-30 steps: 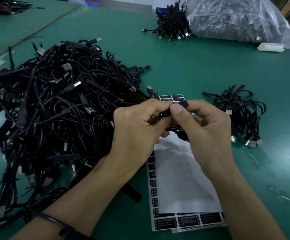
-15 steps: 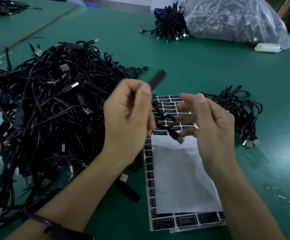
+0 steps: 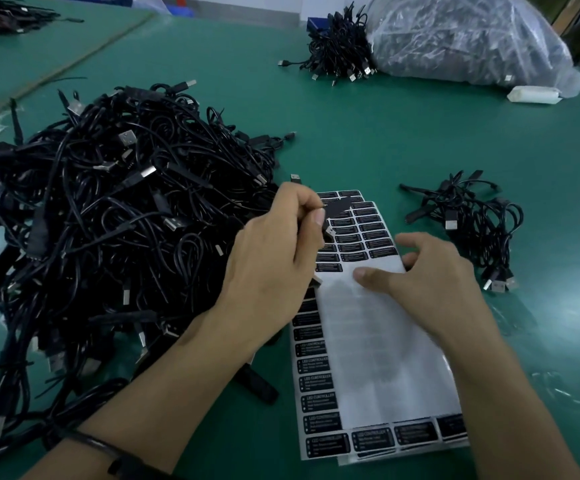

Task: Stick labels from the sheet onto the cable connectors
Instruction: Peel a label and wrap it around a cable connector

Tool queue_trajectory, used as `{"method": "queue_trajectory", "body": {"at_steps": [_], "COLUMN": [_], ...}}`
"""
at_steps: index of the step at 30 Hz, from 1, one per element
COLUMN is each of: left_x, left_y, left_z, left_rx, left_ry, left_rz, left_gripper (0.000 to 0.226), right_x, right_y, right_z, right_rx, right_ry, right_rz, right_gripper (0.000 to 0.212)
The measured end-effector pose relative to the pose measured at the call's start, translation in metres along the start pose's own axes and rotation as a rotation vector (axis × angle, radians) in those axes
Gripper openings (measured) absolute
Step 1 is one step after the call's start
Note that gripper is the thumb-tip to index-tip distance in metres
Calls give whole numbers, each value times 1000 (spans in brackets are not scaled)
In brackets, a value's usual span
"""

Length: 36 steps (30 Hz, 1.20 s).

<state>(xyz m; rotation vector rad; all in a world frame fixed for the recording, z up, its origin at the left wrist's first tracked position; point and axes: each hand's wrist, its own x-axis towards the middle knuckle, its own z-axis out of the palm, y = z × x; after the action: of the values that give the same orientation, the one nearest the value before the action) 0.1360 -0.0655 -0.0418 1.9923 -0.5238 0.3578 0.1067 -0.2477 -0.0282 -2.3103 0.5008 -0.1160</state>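
Green table (image 3: 403, 140), seam running along far left. Heap of black USB cables (image 3: 108, 220) fills left side. Label sheet (image 3: 382, 348) flat at centre, left edge just beside heap. Small cable bundle (image 3: 472, 220) right of sheet, apart. Far side: tied cable bundle (image 3: 340, 50) touching clear plastic bag (image 3: 465, 39); white packet (image 3: 532, 94) near bag.

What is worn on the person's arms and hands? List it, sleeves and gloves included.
No gloves on the left hand or the right hand. Both forearms are uncovered, no sleeves in view. A dark wristband with a thin black cord circles the left wrist; the right wrist shows nothing.
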Motion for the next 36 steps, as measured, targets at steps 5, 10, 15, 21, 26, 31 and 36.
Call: {"method": "queue_trajectory", "body": {"at_steps": [5, 10, 15, 21, 26, 31, 36], "left_x": [-1, 0, -1, -3, -3, -3, -2], "left_y": [1, 5, 6, 8, 11, 14, 15], "left_z": [1, -2, 0, 3, 3, 2, 1], "left_rx": [55, 68, 253, 260, 172, 75, 36], "left_ry": [-8, -36, -111, -137, -114, -120, -130], "left_rz": [-25, -24, -26, -71, -133, -154, -177], "left_gripper": [11, 17, 27, 14, 23, 21, 21], "right_x": [3, 2, -1, -1, -1, -1, 1], "right_y": [3, 0, -5, -7, -6, -6, -4], "right_z": [-3, -7, -7, -6, -6, -6, -3], "right_rx": [153, 353, 517, 554, 598, 662, 673], "right_ry": [-7, -59, -182, -242, -238, -288, -272], "right_rz": [25, 19, 90, 49, 38, 24, -11], "right_gripper": [33, 20, 13, 26, 28, 28, 28]}}
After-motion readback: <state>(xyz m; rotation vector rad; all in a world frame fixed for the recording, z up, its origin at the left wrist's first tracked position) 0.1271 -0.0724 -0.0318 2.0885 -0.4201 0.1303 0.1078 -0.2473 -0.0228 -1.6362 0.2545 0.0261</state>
